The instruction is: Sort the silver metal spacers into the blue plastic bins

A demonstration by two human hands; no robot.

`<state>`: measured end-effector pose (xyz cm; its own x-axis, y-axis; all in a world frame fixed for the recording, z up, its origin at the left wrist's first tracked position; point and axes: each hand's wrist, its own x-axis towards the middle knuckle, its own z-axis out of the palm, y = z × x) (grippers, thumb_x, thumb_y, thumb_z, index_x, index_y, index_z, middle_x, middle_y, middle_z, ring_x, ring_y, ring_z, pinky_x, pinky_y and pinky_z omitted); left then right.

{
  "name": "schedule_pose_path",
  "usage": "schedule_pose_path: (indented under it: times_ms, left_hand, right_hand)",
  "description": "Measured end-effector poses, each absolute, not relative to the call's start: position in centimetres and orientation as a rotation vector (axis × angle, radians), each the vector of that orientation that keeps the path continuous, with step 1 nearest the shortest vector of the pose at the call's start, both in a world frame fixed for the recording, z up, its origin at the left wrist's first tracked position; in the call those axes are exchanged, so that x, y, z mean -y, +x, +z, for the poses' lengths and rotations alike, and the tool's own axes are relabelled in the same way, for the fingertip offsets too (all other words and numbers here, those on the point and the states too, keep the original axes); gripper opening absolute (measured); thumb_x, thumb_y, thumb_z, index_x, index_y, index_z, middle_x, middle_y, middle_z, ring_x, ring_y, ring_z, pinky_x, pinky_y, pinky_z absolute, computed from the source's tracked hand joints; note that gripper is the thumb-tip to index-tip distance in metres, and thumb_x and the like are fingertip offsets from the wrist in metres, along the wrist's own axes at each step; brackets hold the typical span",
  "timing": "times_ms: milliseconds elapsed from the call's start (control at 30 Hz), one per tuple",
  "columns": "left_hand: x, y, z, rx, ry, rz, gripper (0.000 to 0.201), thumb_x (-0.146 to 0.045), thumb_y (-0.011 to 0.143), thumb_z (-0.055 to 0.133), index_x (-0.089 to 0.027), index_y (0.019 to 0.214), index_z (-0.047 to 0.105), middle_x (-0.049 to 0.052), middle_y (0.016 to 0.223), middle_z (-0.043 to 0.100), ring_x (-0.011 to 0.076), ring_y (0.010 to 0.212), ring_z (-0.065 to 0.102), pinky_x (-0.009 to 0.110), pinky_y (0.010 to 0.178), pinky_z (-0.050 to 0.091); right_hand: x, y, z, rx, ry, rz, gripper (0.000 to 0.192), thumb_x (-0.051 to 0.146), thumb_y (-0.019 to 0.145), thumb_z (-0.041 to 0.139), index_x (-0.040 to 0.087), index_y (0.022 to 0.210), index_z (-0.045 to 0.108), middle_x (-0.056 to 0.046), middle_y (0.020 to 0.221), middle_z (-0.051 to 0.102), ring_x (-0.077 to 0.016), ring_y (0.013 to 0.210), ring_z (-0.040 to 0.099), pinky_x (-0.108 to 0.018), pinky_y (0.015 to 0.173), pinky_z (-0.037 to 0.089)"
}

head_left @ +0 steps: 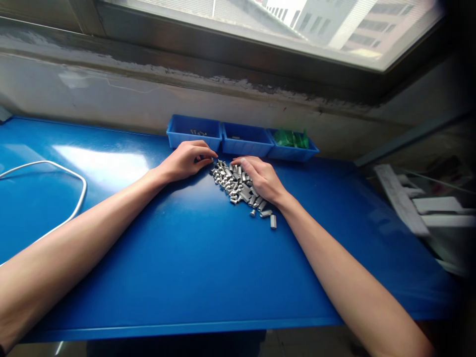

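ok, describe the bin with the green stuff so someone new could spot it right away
On the blue table, three blue bins sit in a row against the wall under the window. Take the right-hand bin, just beyond the right hand and the pile of metal parts. It alone holds green pieces; the other two look almost empty.

Glossy blue plastic-looking table top [208, 263]: smooth, throws a bright window glare at far left. Pile of small grey metal cylinders [238, 186] at centre: bare metal, dull sheen, some facets catching light. Three blue plastic bins [245, 144] at the far edge: smooth, semi-gloss walls; the right one holds shiny green pieces [292, 139], material unclear. White cable loop [67, 173] at left: smooth, plastic-coated look. Wall [111, 99] behind: rough, stained, matt plaster. Grey window frame [223, 47]: matt, worn.
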<state>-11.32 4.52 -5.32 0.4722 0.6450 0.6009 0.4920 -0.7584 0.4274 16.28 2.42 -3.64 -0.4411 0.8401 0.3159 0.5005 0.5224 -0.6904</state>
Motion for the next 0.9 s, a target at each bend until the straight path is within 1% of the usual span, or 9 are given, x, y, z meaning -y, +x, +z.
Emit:
schedule_pose_path:
  times_ms: [133, 300, 333, 467, 567, 700, 900]
  left_hand:
    - [-4.5, -11.4, -5.3, -1.012, 2.545, 1.115, 0.025, -0.029, 0.096, 0.065, -0.019, 0.108, 0.085, 0.011, 0.111, 0.081, 0.0227, 0.098, 0.077, 0.033, 0.089, 0.061]
    - [-4.1, -11.5, -5.0, -1.097, 2.465, 1.113, 0.030, -0.027, 0.090, 0.067, -0.017, 0.113, 0.084, 0.009, 0.103, 0.082, 0.0198, 0.082, 0.076, 0.030, 0.079, 0.061]
    - [-4.1, -11.5, -4.9, -1.099, 2.453, 1.110, 0.031, -0.027, 0.090, 0.067, -0.017, 0.113, 0.084, 0.009, 0.103, 0.082, 0.0195, 0.081, 0.076, 0.030, 0.078, 0.061]
    - [-4.0, -11.5, -4.8, -1.052, 2.466, 1.089, 0.030, -0.027, 0.091, 0.066, -0.017, 0.112, 0.084, 0.011, 0.109, 0.082, 0.0211, 0.089, 0.076, 0.030, 0.080, 0.061]
    - [-4.1, -11.6, -4.8, -1.035, 2.421, 1.109, 0.030, -0.027, 0.091, 0.067, -0.016, 0.114, 0.084, 0.011, 0.110, 0.082, 0.0189, 0.083, 0.076, 0.030, 0.078, 0.061]
    - [-3.9, -11.5, -4.7, -1.075, 2.255, 1.229, 0.031, -0.030, 0.090, 0.071, -0.015, 0.113, 0.083, 0.011, 0.108, 0.082, 0.0185, 0.085, 0.076, 0.029, 0.080, 0.064]
    - [-3.1, -10.3, -3.3, -1.013, 2.213, 1.486, 0.021, -0.029, 0.090, 0.073, -0.014, 0.099, 0.083, 0.010, 0.098, 0.083, 0.0164, 0.080, 0.077, 0.027, 0.074, 0.065]
  right_hand:
    - [-2.3, 16.2, -3.5, 2.122, -1.097, 0.678, 0.061, 0.073, 0.104, 0.041, 0.028, 0.110, 0.082, -0.006, 0.126, 0.079, -0.0286, 0.129, 0.068, -0.042, 0.116, 0.046]
    - [-2.3, 16.3, -3.5, 2.126, -1.086, 0.679, 0.063, 0.075, 0.104, 0.040, 0.028, 0.109, 0.082, -0.006, 0.126, 0.080, -0.0291, 0.129, 0.067, -0.042, 0.116, 0.046]
    - [-2.3, 16.3, -3.6, 2.125, -1.086, 0.679, 0.063, 0.074, 0.104, 0.041, 0.028, 0.110, 0.082, -0.006, 0.126, 0.080, -0.0293, 0.129, 0.067, -0.042, 0.116, 0.046]
    - [-2.4, 16.4, -3.7, 2.122, -1.081, 0.677, 0.061, 0.072, 0.105, 0.042, 0.026, 0.110, 0.082, -0.007, 0.126, 0.080, -0.0291, 0.129, 0.068, -0.042, 0.116, 0.046]
    - [-2.4, 16.4, -3.6, 2.127, -1.079, 0.674, 0.060, 0.071, 0.105, 0.042, 0.026, 0.110, 0.082, -0.007, 0.125, 0.080, -0.0288, 0.128, 0.068, -0.042, 0.115, 0.046]
    - [-2.4, 16.4, -3.6, 2.132, -1.085, 0.674, 0.060, 0.072, 0.105, 0.041, 0.028, 0.110, 0.082, -0.006, 0.125, 0.080, -0.0290, 0.129, 0.068, -0.043, 0.115, 0.046]
    - [-2.5, 16.4, -3.7, 2.127, -1.076, 0.671, 0.059, 0.072, 0.105, 0.042, 0.028, 0.109, 0.082, -0.006, 0.125, 0.080, -0.0291, 0.128, 0.068, -0.043, 0.116, 0.046]
